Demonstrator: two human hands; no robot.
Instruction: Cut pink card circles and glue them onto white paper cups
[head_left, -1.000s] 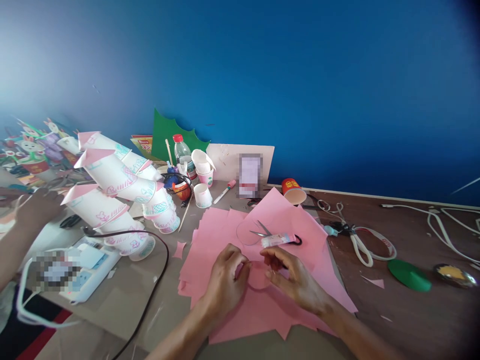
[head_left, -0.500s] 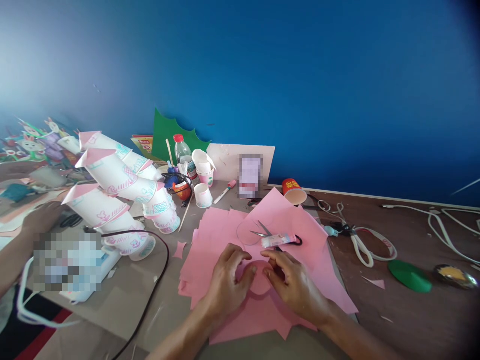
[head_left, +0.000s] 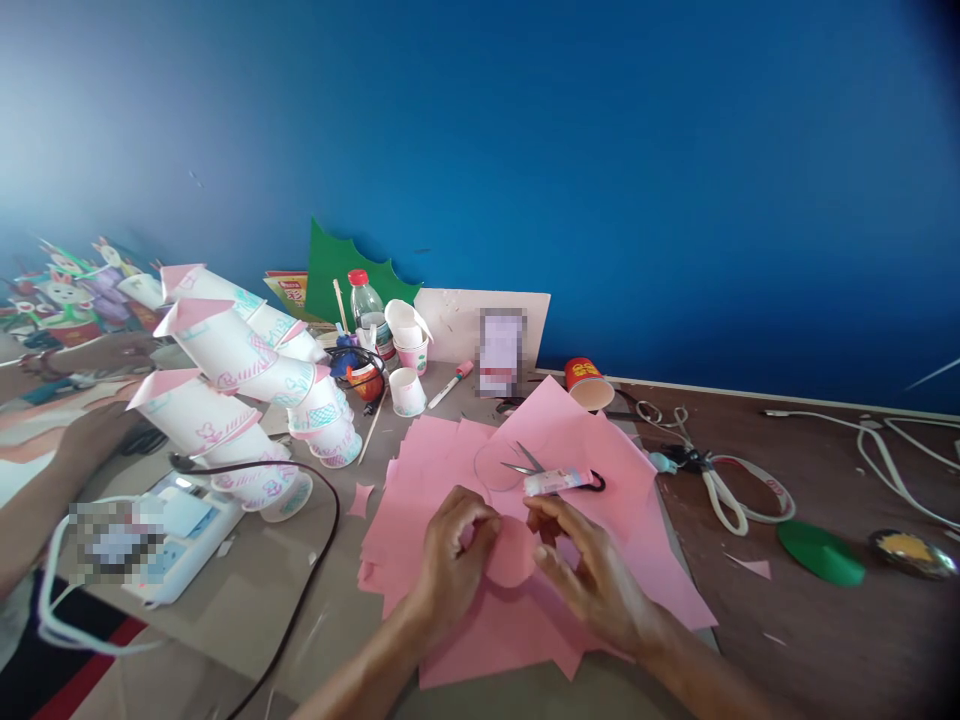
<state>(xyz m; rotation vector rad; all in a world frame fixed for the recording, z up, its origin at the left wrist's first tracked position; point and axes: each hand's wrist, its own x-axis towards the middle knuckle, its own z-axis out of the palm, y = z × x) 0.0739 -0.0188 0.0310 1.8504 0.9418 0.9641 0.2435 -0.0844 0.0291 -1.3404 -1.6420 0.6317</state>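
Note:
Both my hands rest over a spread of pink paper sheets [head_left: 570, 430] on the table. My left hand [head_left: 450, 565] pinches the left edge of a small round pink paper piece [head_left: 512, 555], thumb and fingers closed on it. My right hand [head_left: 592, 575] touches the piece's right edge, fingers loosely spread. Just beyond my hands, a pair of scissors [head_left: 525, 462] and a small glue tube [head_left: 553, 482] lie on the pink sheets.
A stack of white paper cups with pink paper cones [head_left: 225, 390] lies left. A bottle [head_left: 366, 300], more cups [head_left: 406, 390], a marker [head_left: 450, 383], a red cup [head_left: 586, 382], white cords [head_left: 724, 490] and a green disc [head_left: 819, 552] surround. Another person's arm [head_left: 45, 480] is at far left.
My hands have turned the round pink piece slightly; my right hand's fingers have loosened and shifted down along its right edge. The other person's arm at left has moved.

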